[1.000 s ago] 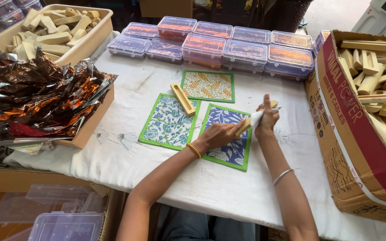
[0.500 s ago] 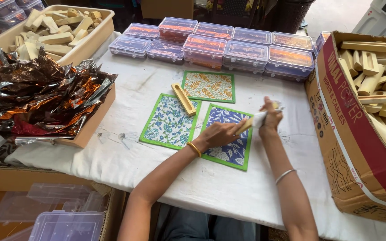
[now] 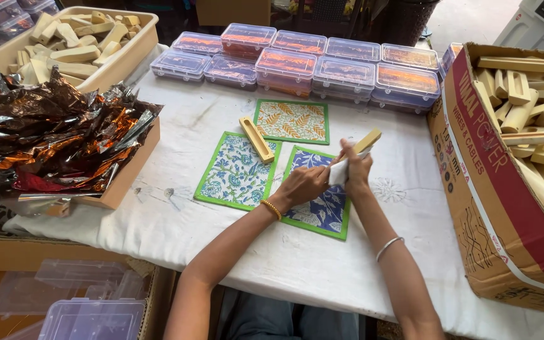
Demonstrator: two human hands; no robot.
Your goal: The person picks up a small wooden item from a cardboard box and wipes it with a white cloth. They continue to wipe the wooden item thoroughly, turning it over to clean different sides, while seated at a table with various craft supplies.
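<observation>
My left hand (image 3: pixel 305 184) and my right hand (image 3: pixel 355 169) meet over a blue floral mat with a green border (image 3: pixel 319 201). Both grip a pale wooden block (image 3: pixel 368 141), and a small white cloth or paper (image 3: pixel 340 171) is pressed against it between them. A second wooden block (image 3: pixel 256 138) lies across the edge of another blue floral mat (image 3: pixel 235 174). Behind these lies a green and orange leaf-print mat (image 3: pixel 292 121).
Several clear lidded boxes (image 3: pixel 297 60) line the table's far side. A big cardboard box of wooden blocks (image 3: pixel 505 164) stands at the right, a tray of blocks (image 3: pixel 70 44) at far left, and a box of crinkled foil (image 3: pixel 51 135) at left. Empty plastic boxes (image 3: pixel 89 308) sit below.
Both hands have shifted slightly left with the wooden block, and the white cloth has moved along it. The mats and the other block lie as before.
</observation>
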